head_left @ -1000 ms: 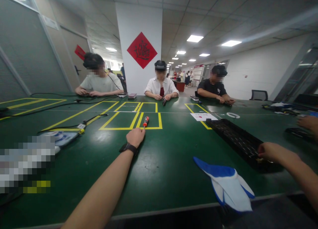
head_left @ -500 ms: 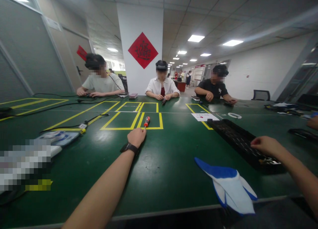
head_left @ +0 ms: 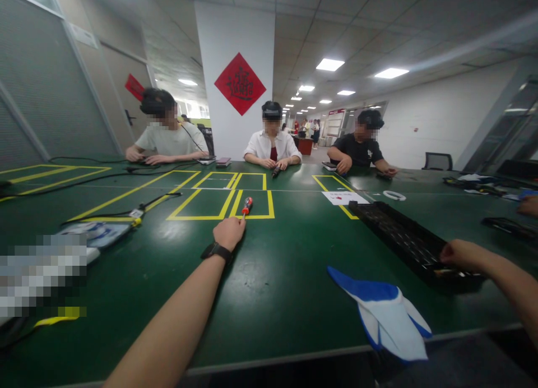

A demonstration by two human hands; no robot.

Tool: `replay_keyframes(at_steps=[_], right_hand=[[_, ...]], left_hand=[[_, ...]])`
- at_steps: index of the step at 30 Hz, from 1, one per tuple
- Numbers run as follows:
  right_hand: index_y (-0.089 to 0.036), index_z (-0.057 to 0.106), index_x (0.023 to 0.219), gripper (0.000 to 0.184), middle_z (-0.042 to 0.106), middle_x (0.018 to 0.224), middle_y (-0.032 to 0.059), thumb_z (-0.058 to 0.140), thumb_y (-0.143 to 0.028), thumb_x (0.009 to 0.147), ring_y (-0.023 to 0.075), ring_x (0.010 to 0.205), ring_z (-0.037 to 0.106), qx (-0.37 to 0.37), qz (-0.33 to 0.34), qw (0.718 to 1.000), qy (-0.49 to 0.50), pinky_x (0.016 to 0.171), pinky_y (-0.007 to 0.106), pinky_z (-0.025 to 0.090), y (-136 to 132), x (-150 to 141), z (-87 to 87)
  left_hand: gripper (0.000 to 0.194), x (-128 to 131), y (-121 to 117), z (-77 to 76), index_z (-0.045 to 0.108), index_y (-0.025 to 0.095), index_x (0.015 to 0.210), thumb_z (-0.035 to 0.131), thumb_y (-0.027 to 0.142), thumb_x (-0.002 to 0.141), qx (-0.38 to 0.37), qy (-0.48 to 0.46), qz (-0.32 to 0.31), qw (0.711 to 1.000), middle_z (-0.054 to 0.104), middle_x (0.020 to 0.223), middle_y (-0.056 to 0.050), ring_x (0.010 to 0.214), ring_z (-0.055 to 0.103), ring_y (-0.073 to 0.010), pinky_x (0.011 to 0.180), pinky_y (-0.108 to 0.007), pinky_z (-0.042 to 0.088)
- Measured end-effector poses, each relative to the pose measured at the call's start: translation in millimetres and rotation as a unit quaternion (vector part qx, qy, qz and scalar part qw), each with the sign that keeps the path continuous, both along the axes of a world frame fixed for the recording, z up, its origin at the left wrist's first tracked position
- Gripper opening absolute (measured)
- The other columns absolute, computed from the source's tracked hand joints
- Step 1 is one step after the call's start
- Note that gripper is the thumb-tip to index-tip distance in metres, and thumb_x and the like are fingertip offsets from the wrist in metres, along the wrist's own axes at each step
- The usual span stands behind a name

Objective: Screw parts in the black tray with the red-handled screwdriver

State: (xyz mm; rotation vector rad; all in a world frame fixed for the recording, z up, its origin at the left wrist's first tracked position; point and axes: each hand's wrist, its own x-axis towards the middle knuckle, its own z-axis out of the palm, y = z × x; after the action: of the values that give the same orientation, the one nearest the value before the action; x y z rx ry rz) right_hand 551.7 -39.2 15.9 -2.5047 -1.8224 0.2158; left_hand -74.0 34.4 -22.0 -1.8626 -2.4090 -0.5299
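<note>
My left hand (head_left: 228, 234) is closed over the table, its fingertips around the thin metal shaft of a screwdriver (head_left: 247, 205). The screwdriver's red and black handle points away from me, past the fingers. On the right, my right hand (head_left: 464, 255) reaches into the near end of a long black compartment tray (head_left: 397, 229). Its fingers are drawn together, low among small bits there. Whether they hold anything is hidden. A blue and white work glove (head_left: 386, 306) lies between my arms at the table's front edge.
Yellow tape frames (head_left: 273, 204) mark the green table (head_left: 277, 298). A white sheet (head_left: 344, 198) and a white ring (head_left: 394, 195) lie beyond the tray. Bags and cables (head_left: 101, 231) are at left. Three people sit opposite; another person's hand (head_left: 528, 205) shows at far right.
My right hand has moved closer to the tray's near end and lower into it. The left hand keeps its hold on the screwdriver. The whole view has shifted slightly.
</note>
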Motion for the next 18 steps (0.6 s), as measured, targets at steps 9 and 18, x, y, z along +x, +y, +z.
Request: replay_keyframes(at_steps=[9, 18], right_hand=[[-0.016, 0.063, 0.079, 0.024, 0.065, 0.078, 0.0100, 0.062, -0.028, 0.058, 0.0213, 0.073, 0.059, -0.125, 0.053, 0.967, 0.215, 0.064, 0.026, 0.042, -2.7, 35.2, 2.0], [-0.017, 0.055, 0.075, 0.021, 0.058, 0.066, 0.0036, 0.057, -0.021, 0.054, 0.0143, 0.062, 0.054, -0.184, 0.097, 0.956, 0.207, 0.055, 0.021, 0.037, 1.3, 19.4, 11.0]], left_hand=[[0.053, 0.8, -2.2, 3.5, 0.067, 0.015, 0.085, 0.027, 0.050, 0.080, -0.009, 0.001, 0.006, 1.000, 0.065, 0.091, -0.014, 0.082, 0.060, -0.0246, 0.064, -0.029, 0.044], [0.054, -0.8, -0.3, 2.5, 0.066, 0.017, 0.087, 0.025, 0.051, 0.081, -0.013, -0.002, 0.000, 1.000, 0.065, 0.093, -0.013, 0.082, 0.060, -0.0235, 0.065, -0.028, 0.044]])
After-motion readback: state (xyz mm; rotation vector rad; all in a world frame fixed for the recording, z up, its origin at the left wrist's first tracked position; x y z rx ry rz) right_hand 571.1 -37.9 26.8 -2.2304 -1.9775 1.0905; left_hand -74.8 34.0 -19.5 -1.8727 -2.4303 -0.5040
